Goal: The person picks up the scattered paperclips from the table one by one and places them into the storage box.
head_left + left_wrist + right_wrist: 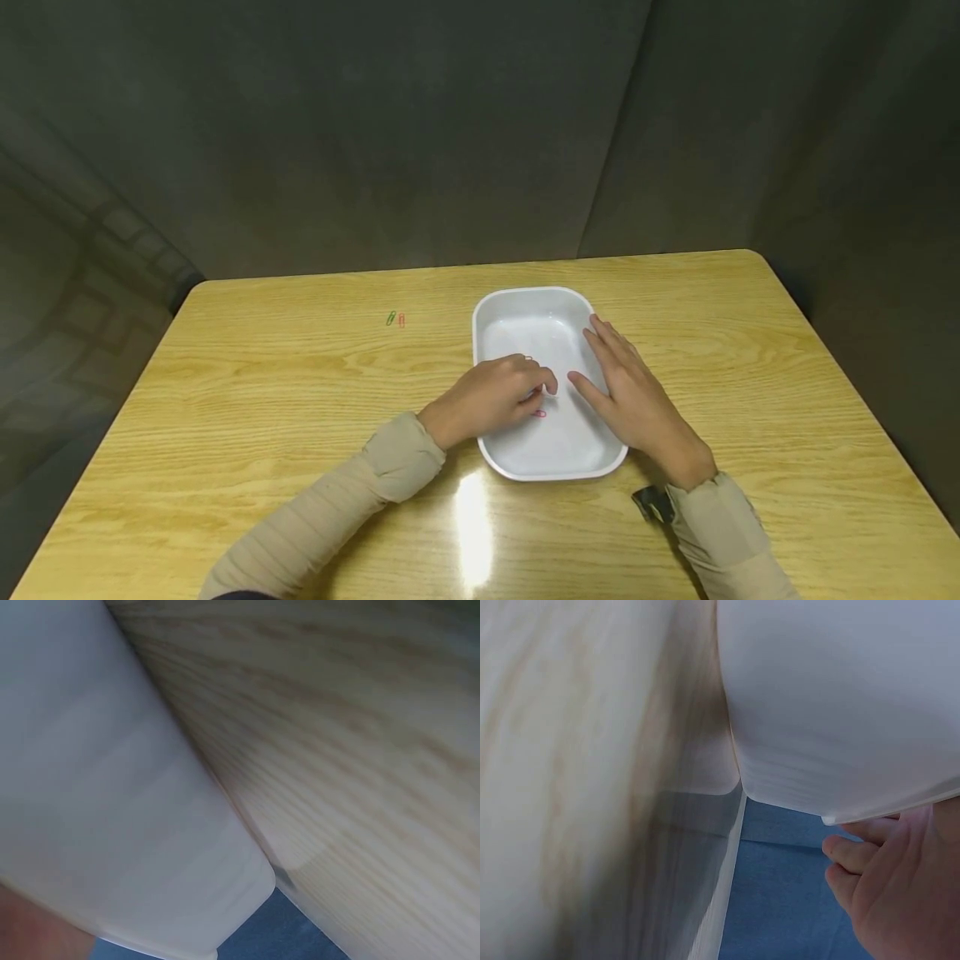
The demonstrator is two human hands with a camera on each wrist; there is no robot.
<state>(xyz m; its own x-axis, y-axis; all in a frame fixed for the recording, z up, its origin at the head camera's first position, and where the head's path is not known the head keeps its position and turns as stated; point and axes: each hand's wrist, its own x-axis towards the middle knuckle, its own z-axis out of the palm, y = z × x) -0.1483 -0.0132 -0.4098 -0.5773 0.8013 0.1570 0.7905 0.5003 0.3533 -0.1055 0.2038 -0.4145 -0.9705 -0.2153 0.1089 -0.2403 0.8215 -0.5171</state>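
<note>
A white rectangular tub (551, 450) stands on the table, and both hands are at it. My left hand (491, 396) reaches over its left wall, fingers bent down inside. Thumb and index finger pinch a small thin paper clip, mostly hidden; a pale end shows at the fingertips. Just below them a pink paper clip (540, 413) lies on the tub floor, and a reddish paper clip (528, 358) peeks out behind the knuckles. With fingers extended, my right hand (637, 400) rests over the right rim. The right wrist view shows its fingers (851, 855) at the rim.
A green paper clip (391, 318) and a red paper clip (402, 320) lie side by side on the wooden table (300, 367), left of the tub. A dark curtain (375, 133) hangs behind the table's far edge. A black strap (652, 504) hangs by the right cuff.
</note>
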